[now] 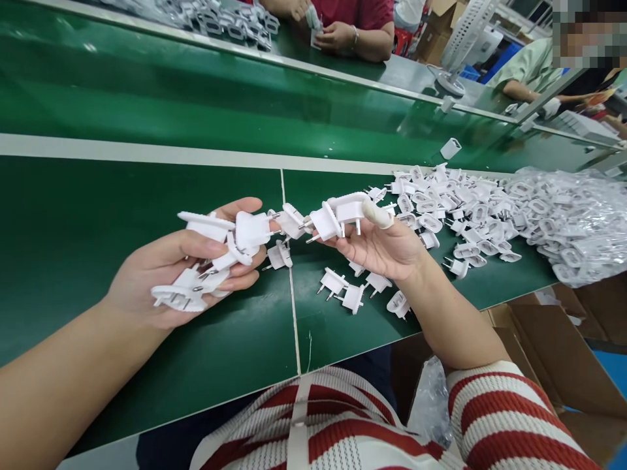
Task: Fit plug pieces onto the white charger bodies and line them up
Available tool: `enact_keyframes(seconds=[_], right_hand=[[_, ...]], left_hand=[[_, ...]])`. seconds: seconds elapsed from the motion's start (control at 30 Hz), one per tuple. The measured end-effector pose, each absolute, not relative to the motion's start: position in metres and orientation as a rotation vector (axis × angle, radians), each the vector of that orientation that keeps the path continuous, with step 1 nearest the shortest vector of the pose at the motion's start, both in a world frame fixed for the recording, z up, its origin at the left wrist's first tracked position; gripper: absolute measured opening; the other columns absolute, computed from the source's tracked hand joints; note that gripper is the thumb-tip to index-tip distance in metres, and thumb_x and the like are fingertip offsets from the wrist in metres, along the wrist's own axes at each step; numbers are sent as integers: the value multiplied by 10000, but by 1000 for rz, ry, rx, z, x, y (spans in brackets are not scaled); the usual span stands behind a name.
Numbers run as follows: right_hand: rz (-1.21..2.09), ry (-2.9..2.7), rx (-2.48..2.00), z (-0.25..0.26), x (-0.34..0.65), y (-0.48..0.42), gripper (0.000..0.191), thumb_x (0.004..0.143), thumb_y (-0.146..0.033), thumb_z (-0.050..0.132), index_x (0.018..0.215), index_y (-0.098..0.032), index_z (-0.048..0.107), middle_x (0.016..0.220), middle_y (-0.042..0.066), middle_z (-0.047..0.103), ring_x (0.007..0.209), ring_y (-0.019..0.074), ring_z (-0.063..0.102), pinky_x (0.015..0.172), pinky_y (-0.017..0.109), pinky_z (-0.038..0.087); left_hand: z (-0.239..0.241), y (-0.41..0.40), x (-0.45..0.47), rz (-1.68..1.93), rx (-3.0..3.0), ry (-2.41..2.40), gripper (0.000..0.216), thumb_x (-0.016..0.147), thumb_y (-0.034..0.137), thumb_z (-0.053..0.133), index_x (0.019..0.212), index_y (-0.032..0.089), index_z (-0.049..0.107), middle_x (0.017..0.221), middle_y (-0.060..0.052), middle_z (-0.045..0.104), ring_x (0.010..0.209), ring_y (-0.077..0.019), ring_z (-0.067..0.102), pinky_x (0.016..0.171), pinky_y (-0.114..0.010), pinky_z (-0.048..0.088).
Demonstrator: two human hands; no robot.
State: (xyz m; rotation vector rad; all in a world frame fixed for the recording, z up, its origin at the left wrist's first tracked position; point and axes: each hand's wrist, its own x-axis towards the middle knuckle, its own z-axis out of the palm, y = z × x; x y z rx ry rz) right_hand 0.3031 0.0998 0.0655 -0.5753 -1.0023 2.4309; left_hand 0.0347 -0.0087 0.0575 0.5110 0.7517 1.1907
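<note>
My left hand (pixel 161 267), palm up, is closed around several white plug adapters (pixel 252 230) with two metal pins each. Some rest on the palm, others lie across the fingers. My right hand (pixel 386 245) grips a couple of similar adapters (pixel 350 209), its thumb in a pale finger cot (pixel 377 214). Between the hands, one adapter (pixel 292 220) sits close to my left fingertips; I cannot tell what supports it. Below that, a single adapter (pixel 279 254) is on the green table (pixel 235 352). Several more loose adapters (pixel 353 298) lie under my right hand.
A large heap of white adapters (pixel 455 202) spreads to the right, beside a clear plastic bag (pixel 582 222) full of them. Open cardboard boxes (pixel 553 352) stand below the table edge. Behind the green raised strip (pixel 196 98), co-workers' hands (pixel 336 37) work near another pile (pixel 230 23).
</note>
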Motion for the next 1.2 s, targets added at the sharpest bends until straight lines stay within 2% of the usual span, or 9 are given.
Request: enact_keyframes(seconds=[0.17, 0.3, 0.47, 0.53, 0.7, 0.87, 0.97, 1.1, 1.2], right_hand=[[2417, -1000, -619, 68, 303, 100, 479, 829, -446, 892, 1155, -148, 709, 1107, 68, 768, 1094, 195, 752, 964, 207, 635], [2360, -1091, -688, 72, 301, 98, 464, 807, -461, 907, 1139, -185, 736, 1102, 52, 763, 1063, 184, 736, 949, 246, 645], [2116, -1521, -802, 68, 299, 91, 431, 740, -247, 946, 1135, -235, 772, 1197, 31, 765, 1070, 164, 716, 958, 284, 629], [2042, -1719, -776, 66, 300, 89, 488, 730, -224, 935, 1189, -255, 774, 1299, 51, 747, 1182, 210, 697, 998, 341, 619], [1702, -2098, -742, 67, 311, 95, 549, 775, -327, 891, 1304, -325, 747, 1498, 46, 654, 1421, 312, 577, 1121, 491, 546], [881, -2164, -1175, 83, 342, 135, 533, 864, -401, 775, 1374, -260, 703, 1482, 89, 648, 1436, 311, 553, 1232, 537, 414], [431, -2192, -1634, 94, 366, 173, 696, 832, -408, 767, 1491, -241, 616, 1637, 129, 468, 1581, 395, 343, 1298, 606, 263], [374, -2256, -2094, 97, 386, 211, 1023, 791, -447, 737, 1694, -345, 267, 1760, 128, 226, 1611, 536, 179, 1247, 795, 152], [376, -2334, -2152, 88, 391, 218, 989, 768, -451, 720, 1665, -339, 320, 1745, 162, 228, 1578, 596, 184, 1162, 877, 203]], left_hand=[[58, -10, 35, 1181, 511, 774, 509, 648, 150, 713, 1139, 270, 769, 782, -80, 667, 501, -154, 546, 414, -226, 421], [59, -9, 37, 1189, 491, 880, 603, 598, 185, 729, 1198, 245, 719, 861, -88, 682, 499, -146, 529, 422, -240, 408], [48, -8, 38, 1215, 680, 1213, 670, 560, 216, 796, 1222, 264, 712, 927, -52, 678, 533, -147, 549, 456, -257, 420], [40, -9, 36, 1250, 883, 1417, 657, 620, 278, 805, 1270, 301, 707, 987, -42, 695, 636, -180, 604, 526, -277, 459], [25, -8, 34, 1042, 1598, 1809, 588, 791, 532, 685, 1350, 348, 694, 1293, -34, 683, 1088, -351, 657, 908, -458, 554], [22, -2, 35, 951, 1523, 1882, 520, 773, 576, 654, 1249, 381, 734, 1369, 9, 688, 1233, -380, 645, 1033, -518, 535], [21, 2, 33, 877, 1441, 1859, 561, 718, 623, 686, 1220, 378, 744, 1389, 17, 689, 1200, -385, 662, 1006, -513, 553], [17, 5, 27, 875, 1449, 1780, 612, 706, 627, 721, 1261, 368, 717, 1443, 13, 662, 1306, -378, 615, 1112, -522, 503], [12, 6, 22, 913, 1473, 1672, 642, 744, 627, 729, 1320, 346, 676, 1477, -15, 640, 1403, -359, 551, 1213, -542, 417]])
